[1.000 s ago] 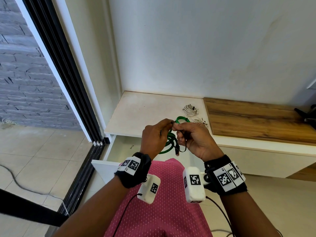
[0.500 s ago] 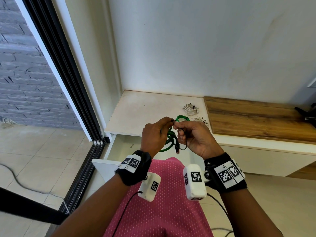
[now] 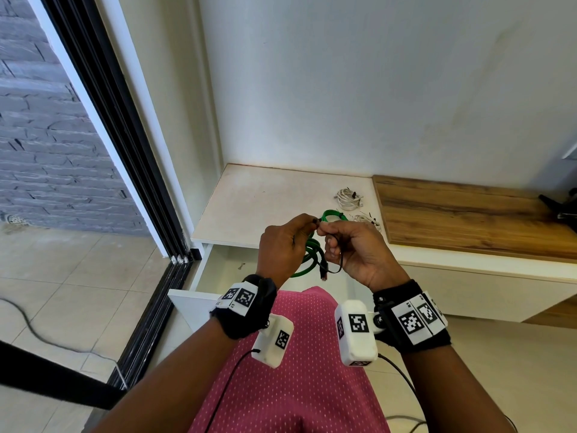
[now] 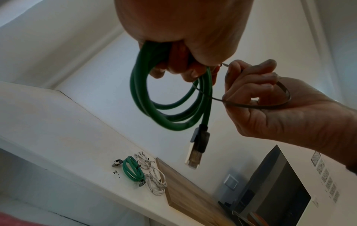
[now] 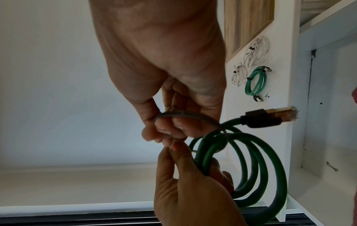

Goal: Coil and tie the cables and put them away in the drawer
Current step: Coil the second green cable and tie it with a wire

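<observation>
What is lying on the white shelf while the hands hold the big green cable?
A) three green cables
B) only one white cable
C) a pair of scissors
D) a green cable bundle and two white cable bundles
D: the left wrist view shows one tied green bundle and two white bundles lying side by side on the white shelf.

You are holding a coiled cable (image 3: 309, 256) between your two hands, left hand (image 3: 282, 246) beside right hand (image 3: 359, 254), above the open drawer (image 3: 218, 270). Behind them, three tied cable bundles (image 3: 349, 198) are lying on the table (image 3: 259, 204), with a wooden panel (image 3: 468, 220) sitting to their right.
</observation>
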A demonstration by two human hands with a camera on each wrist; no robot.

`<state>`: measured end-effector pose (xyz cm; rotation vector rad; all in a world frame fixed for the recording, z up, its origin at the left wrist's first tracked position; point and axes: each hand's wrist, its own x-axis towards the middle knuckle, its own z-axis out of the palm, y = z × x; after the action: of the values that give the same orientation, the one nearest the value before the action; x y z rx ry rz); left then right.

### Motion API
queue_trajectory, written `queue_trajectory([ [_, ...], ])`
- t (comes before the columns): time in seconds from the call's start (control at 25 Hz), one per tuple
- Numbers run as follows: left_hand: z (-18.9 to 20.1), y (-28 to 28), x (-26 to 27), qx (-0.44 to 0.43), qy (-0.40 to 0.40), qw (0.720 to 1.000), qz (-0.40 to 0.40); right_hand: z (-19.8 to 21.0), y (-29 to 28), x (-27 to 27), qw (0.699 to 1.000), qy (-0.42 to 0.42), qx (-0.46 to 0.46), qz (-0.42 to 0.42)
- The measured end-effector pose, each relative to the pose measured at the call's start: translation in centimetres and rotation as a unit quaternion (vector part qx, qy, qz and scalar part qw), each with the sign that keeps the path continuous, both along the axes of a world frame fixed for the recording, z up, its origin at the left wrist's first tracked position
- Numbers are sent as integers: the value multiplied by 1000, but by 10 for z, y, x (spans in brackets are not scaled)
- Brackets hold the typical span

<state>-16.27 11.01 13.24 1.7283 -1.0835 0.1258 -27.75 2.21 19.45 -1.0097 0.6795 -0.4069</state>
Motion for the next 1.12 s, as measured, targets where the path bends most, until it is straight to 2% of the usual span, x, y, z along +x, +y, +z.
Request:
queue_trajectory([
  [0.48, -3, 1, 3, 15, -78, 997, -2, -3, -2, 0, 1000, 5, 20, 10],
  [0.56, -3, 1, 4, 23, -82, 996, -1, -5, -3, -1, 1000, 8, -1, 19],
  [0.72, -4, 4, 6, 59, -124, 991, 2, -10, -7, -4, 994, 23, -106, 29],
  [0.84, -3, 6, 4, 99, -191, 977, 5, -10, -9, -3, 994, 30, -93, 50],
  [1.0, -7, 7, 4, 144, -234, 962, 8, -6, -11, 1, 991, 104, -67, 60],
  [1.12, -5, 4, 3, 178, -198, 964, -6, -7, -11, 7, 984, 151, -94, 28],
])
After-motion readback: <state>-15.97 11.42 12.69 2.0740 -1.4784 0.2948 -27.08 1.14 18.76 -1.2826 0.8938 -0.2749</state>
